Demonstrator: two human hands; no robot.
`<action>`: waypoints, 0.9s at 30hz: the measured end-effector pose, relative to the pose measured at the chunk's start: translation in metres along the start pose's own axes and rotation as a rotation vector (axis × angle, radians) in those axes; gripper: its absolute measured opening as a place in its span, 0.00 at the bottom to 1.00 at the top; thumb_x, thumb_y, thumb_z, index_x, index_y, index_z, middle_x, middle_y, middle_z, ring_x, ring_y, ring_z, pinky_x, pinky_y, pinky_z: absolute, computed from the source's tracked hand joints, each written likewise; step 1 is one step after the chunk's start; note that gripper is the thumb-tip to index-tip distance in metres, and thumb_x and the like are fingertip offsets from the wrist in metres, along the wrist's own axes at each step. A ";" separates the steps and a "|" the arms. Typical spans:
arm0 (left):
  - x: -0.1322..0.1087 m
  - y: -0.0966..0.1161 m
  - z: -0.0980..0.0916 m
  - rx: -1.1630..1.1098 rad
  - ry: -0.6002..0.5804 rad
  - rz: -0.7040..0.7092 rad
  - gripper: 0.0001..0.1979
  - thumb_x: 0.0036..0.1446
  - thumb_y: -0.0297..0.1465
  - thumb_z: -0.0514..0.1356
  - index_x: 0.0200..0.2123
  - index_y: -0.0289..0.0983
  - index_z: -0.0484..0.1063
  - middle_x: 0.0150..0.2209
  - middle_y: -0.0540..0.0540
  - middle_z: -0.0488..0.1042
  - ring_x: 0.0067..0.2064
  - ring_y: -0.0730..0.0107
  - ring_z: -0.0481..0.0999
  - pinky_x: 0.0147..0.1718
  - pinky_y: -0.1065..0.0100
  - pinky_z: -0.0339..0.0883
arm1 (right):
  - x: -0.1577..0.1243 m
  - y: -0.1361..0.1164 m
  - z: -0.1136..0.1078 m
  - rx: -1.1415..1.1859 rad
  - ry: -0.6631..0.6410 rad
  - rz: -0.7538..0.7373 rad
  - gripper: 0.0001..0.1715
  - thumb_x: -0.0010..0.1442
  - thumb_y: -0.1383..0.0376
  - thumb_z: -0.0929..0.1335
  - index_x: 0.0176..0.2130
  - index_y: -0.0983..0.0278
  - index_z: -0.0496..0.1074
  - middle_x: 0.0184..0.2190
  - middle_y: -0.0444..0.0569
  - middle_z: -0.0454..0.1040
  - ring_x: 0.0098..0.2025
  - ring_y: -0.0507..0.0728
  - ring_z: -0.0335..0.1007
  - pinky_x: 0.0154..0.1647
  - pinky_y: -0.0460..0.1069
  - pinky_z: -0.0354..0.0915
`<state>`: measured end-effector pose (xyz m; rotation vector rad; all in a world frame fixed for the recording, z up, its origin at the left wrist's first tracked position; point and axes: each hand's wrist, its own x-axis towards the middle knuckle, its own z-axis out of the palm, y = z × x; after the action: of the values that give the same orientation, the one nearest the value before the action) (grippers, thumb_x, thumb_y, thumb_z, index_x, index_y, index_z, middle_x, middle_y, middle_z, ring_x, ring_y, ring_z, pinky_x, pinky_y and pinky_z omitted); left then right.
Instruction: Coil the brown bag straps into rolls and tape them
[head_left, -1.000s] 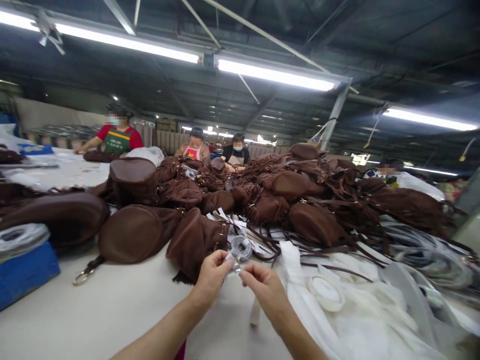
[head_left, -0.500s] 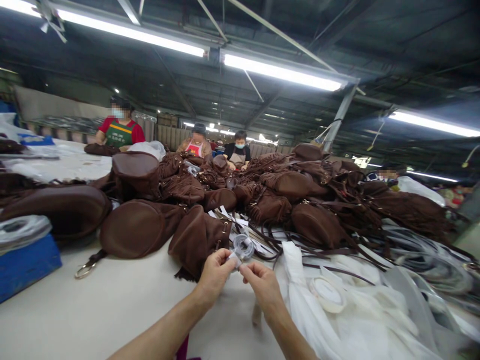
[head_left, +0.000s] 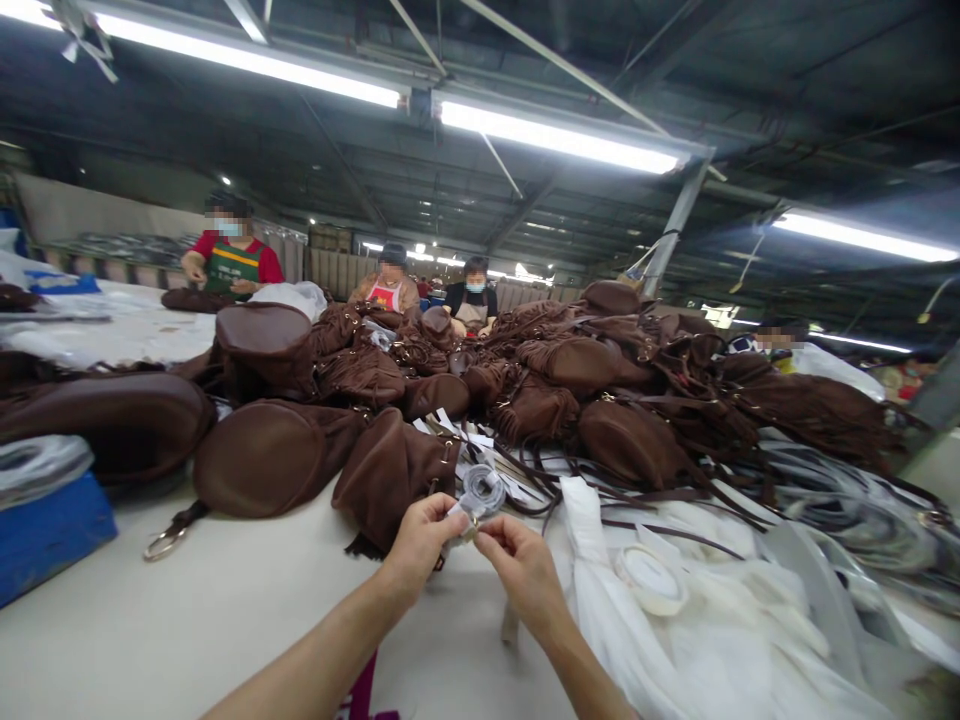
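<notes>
My left hand (head_left: pixel 421 540) is closed in a pinch on a small piece wrapped in clear or greyish plastic (head_left: pixel 459 530). Opposite it, my right hand (head_left: pixel 519 562) pinches the other side of that piece, where a bit of gold-coloured metal (head_left: pixel 472 524) shows. Just beyond the fingertips, a coil in grey plastic wrap (head_left: pixel 484 488) seems joined to the piece; fingers partly hide the joint. Behind my left hand a brown drawstring bag (head_left: pixel 382 480) leans on the table, and a round-based brown bag (head_left: pixel 251 460) with a metal ring lies to its left.
Many brown fringed bags (head_left: pixel 577 365) heap across the table (head_left: pixel 247 610). White wrapping material (head_left: pixel 720 630) and a tape roll (head_left: pixel 651 580) lie at right, below dark straps. A blue box (head_left: pixel 56 525) stands at left. Several co-workers (head_left: pixel 244 262) are beyond the pile.
My hands keep their pinch with small finger shifts, and the gold metal now shows between them. The white bit at my left fingertips is less visible. A co-worker's hand at left has risen.
</notes>
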<state>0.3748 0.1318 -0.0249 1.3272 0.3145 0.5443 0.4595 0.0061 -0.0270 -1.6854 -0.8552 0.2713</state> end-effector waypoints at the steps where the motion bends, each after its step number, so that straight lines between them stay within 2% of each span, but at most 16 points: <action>1: 0.000 0.001 -0.001 -0.012 0.000 -0.008 0.17 0.40 0.42 0.67 0.24 0.35 0.68 0.20 0.53 0.63 0.22 0.77 0.57 0.22 0.73 0.48 | 0.000 -0.001 0.001 -0.038 0.017 -0.024 0.14 0.55 0.55 0.69 0.29 0.63 0.73 0.23 0.43 0.71 0.25 0.53 0.60 0.28 0.47 0.55; 5: 0.000 0.005 -0.003 -0.051 -0.008 -0.035 0.19 0.39 0.43 0.68 0.24 0.34 0.68 0.21 0.52 0.64 0.23 0.77 0.58 0.24 0.73 0.50 | -0.001 -0.001 0.011 -0.096 0.093 -0.117 0.14 0.57 0.53 0.68 0.29 0.61 0.72 0.23 0.42 0.71 0.25 0.53 0.61 0.28 0.47 0.56; 10: -0.001 0.004 -0.003 -0.054 0.013 -0.034 0.18 0.40 0.43 0.68 0.23 0.35 0.66 0.20 0.54 0.62 0.23 0.77 0.56 0.23 0.73 0.47 | 0.006 0.008 0.023 0.132 0.116 0.000 0.20 0.51 0.49 0.71 0.32 0.63 0.73 0.26 0.44 0.74 0.27 0.54 0.64 0.28 0.46 0.59; 14: -0.003 0.004 -0.001 -0.048 0.008 -0.013 0.19 0.40 0.44 0.68 0.24 0.36 0.67 0.22 0.54 0.62 0.24 0.77 0.57 0.24 0.73 0.49 | 0.011 0.012 0.023 0.185 0.102 0.050 0.24 0.46 0.46 0.73 0.28 0.65 0.72 0.21 0.42 0.70 0.23 0.51 0.60 0.24 0.45 0.56; 20: 0.001 0.006 -0.007 -0.071 -0.040 -0.033 0.19 0.40 0.44 0.68 0.24 0.36 0.67 0.21 0.55 0.61 0.22 0.78 0.55 0.22 0.73 0.47 | 0.009 0.002 0.023 0.166 0.124 0.043 0.23 0.47 0.47 0.73 0.28 0.65 0.73 0.22 0.41 0.70 0.23 0.50 0.56 0.23 0.45 0.53; 24: 0.001 0.004 -0.007 -0.078 -0.034 -0.050 0.20 0.39 0.44 0.68 0.24 0.36 0.66 0.20 0.55 0.61 0.22 0.78 0.55 0.22 0.73 0.47 | 0.008 -0.003 0.025 0.079 0.209 0.052 0.20 0.46 0.50 0.73 0.27 0.63 0.73 0.19 0.40 0.68 0.21 0.50 0.54 0.22 0.46 0.52; 27: 0.000 0.002 -0.004 -0.064 -0.002 -0.047 0.20 0.38 0.44 0.68 0.23 0.36 0.66 0.19 0.55 0.61 0.21 0.78 0.55 0.22 0.73 0.46 | 0.005 -0.004 0.025 -0.001 0.261 0.035 0.15 0.48 0.53 0.72 0.26 0.63 0.73 0.20 0.40 0.68 0.22 0.51 0.56 0.25 0.46 0.54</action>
<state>0.3722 0.1356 -0.0238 1.2549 0.3237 0.5096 0.4470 0.0284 -0.0296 -1.6931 -0.6321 0.0720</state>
